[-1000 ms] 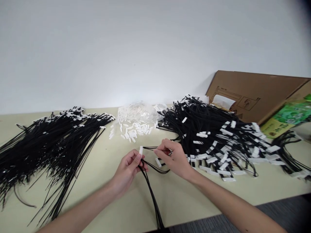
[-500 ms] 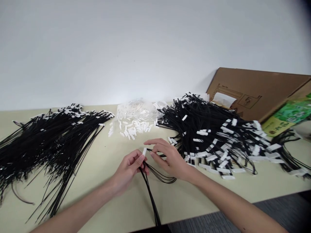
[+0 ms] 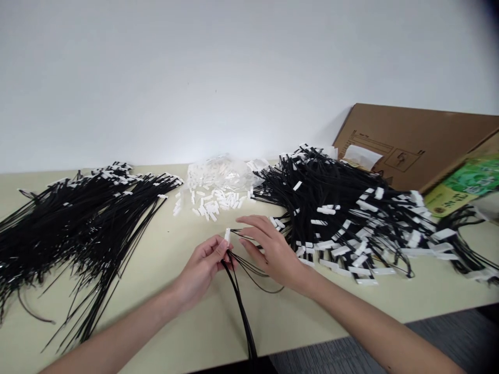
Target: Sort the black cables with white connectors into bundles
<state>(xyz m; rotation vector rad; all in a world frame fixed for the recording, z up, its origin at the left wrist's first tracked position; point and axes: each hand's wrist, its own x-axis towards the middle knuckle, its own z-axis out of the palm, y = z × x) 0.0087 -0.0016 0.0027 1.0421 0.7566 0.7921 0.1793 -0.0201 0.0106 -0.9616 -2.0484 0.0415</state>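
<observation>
My left hand (image 3: pixel 206 265) is closed on a small white connector housing (image 3: pixel 227 235), pinched upright between thumb and fingers. Several thin black wires (image 3: pixel 249 266) loop out from the connector towards the right. A thicker black cable bundle (image 3: pixel 242 311) hangs from beneath this hand to the table's front edge. Just right of the connector, my right hand (image 3: pixel 268 252) has its fingers spread and the thumb apart from them. A few wires from the connector's top pass by its fingertips, and their far ends are partly hidden behind the hand.
Loose white connector housings (image 3: pixel 212 205) lie before a clear plastic bag (image 3: pixel 222 174). A black wire pile (image 3: pixel 89 223) spreads at left. Wired cables with white connectors (image 3: pixel 323 197) heap at right, near a cardboard box (image 3: pixel 409 145) and a green-yellow package (image 3: pixel 463 187).
My left hand and the white connector have shifted slightly up and left. The right hand's fingers have spread wider, and the wire loops below it have changed shape, one hanging apart.
</observation>
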